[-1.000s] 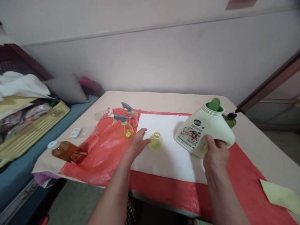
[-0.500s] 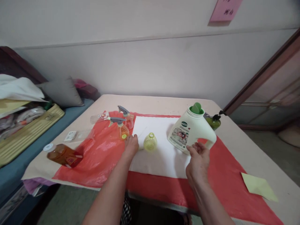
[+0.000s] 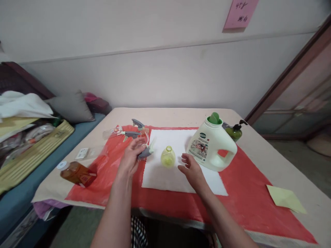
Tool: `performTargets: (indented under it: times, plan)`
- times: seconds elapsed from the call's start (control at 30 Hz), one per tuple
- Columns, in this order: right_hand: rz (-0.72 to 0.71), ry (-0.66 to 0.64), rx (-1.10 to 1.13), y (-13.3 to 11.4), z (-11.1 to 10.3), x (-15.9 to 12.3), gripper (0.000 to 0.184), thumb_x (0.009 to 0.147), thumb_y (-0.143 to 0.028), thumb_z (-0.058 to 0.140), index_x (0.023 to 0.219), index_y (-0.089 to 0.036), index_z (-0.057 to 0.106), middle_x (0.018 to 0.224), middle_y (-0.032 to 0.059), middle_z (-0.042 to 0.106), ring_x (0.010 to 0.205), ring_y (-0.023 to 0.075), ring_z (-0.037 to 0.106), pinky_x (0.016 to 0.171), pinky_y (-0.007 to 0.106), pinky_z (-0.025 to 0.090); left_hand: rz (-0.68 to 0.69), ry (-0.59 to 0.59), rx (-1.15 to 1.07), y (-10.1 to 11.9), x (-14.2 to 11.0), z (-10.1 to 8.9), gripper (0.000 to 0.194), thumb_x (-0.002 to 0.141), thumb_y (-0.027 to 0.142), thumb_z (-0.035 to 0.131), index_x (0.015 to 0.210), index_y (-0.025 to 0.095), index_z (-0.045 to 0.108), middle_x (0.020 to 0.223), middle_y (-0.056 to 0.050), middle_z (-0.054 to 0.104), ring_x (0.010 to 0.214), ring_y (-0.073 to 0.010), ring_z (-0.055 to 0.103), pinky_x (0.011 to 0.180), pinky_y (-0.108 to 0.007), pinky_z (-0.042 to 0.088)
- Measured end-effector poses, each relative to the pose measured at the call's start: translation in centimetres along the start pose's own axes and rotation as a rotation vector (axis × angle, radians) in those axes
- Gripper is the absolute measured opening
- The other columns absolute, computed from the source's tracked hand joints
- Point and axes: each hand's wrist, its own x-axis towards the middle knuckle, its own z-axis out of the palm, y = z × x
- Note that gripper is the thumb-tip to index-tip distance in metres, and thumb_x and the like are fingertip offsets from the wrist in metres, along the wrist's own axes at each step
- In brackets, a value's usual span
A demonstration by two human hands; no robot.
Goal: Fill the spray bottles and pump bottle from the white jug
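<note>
My left hand [image 3: 133, 153] is closed around a grey spray trigger head [image 3: 147, 151], held just left of the small bottle, with a pale tube curving up from it. On the white sheet [image 3: 157, 182] stands a small open yellow-green bottle [image 3: 168, 157], touched by neither hand. Between this bottle and the big jug hovers my right hand [image 3: 191, 168], its fingers apart and nothing in them. The large pale jug [image 3: 210, 144] stands upright with a green piece [image 3: 214, 118] in its mouth. Behind my left hand, other spray bottles with grey triggers [image 3: 132, 134] are partly hidden.
A bottle of amber liquid [image 3: 77, 174] lies at the left on the red plastic sheet [image 3: 106, 179]. Behind the jug is a green pump bottle [image 3: 234, 132]. Yellow paper [image 3: 286, 199] lies at the right, and a small white box [image 3: 82, 153] at the left.
My left hand has lifted the spray trigger head from the table. My right hand has moved left, away from the jug, toward the small bottle. The view has shifted slightly.
</note>
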Motion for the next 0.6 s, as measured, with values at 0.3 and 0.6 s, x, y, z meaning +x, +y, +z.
performTargets:
  times: [0.3,0.6]
  plan:
    - [-0.023,-0.098,-0.144,1.8,2.1,0.9,0.072,0.059,-0.034,0.069,0.129,-0.021,0.054,0.135,0.0152,0.061,0.121,0.0311,0.061,0.102,0.051,0.048,-0.271,-0.082,-0.648,2.4,-1.4,1.0,0.040,0.104,0.040,0.040,0.107,0.013,0.070,0.084,-0.011,0.077,0.072,-0.0176,0.076,0.057,-0.019,0.061]
    - [-0.091,-0.144,-0.195,3.4,3.4,1.3,0.080,0.063,-0.032,0.071,0.139,-0.023,0.047,0.144,0.0131,0.055,0.131,0.0314,0.055,0.109,0.051,0.044,-0.083,-0.052,-0.879,2.5,-1.2,0.3,0.044,0.108,0.022,0.026,0.142,0.013,0.052,0.108,-0.016,0.077,0.088,-0.0119,0.077,0.072,-0.013,0.059]
